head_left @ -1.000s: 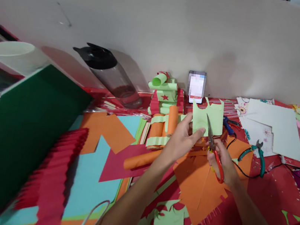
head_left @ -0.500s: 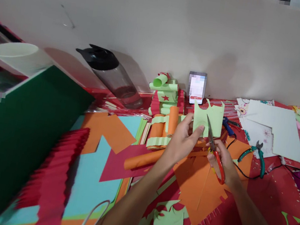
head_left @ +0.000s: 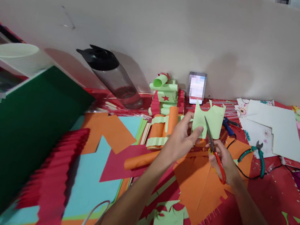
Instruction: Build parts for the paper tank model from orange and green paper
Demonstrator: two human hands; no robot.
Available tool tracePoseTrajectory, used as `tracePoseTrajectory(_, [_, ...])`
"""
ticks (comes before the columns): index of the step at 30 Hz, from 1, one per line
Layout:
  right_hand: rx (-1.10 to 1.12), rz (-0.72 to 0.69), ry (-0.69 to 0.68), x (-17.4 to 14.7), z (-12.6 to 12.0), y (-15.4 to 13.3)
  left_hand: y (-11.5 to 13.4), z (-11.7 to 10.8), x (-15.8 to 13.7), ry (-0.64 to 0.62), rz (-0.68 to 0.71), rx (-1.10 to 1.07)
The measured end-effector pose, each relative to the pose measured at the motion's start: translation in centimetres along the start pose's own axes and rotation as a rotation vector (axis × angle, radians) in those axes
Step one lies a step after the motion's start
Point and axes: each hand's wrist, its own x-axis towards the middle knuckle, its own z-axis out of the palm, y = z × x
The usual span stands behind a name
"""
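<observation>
A light green sheet of paper [head_left: 215,121] with a ragged top edge is pinched by my left hand [head_left: 182,142], thumb in front and fingers behind. My right hand [head_left: 224,162] grips red-handled scissors [head_left: 220,166], whose blades lie across the paper from below. One blade shows in front of the sheet; whether the blades are apart is hard to make out. Under both hands lies orange paper [head_left: 197,187]. Just behind my left hand stand orange paper rolls [head_left: 157,125] wrapped with green strips.
Left of the hands are a dark bottle [head_left: 117,83], a green board [head_left: 22,138] and red pleated paper [head_left: 54,184]. A lit phone [head_left: 196,87] leans on the wall beside a green paper model [head_left: 166,97]. Teal-handled pliers [head_left: 261,159] and white card [head_left: 285,132] lie right. Green scraps [head_left: 169,220] lie in front.
The green paper has shifted and curled slightly, its top edge a little lower at the right. Both hands and the scissors stay almost in place.
</observation>
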Motion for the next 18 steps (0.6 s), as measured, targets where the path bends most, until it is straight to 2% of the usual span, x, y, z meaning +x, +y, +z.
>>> tracePoseTrajectory(8, [0.001,0.037,-0.001,0.1,-0.3,-0.2,0.2,-0.3,-0.1,-0.025,-0.024,0.088])
tracePoseTrajectory(18, [-0.016,0.085,0.002,0.3,-1.0,-1.2,0.0,-0.3,0.0,-0.025,-0.040,0.067])
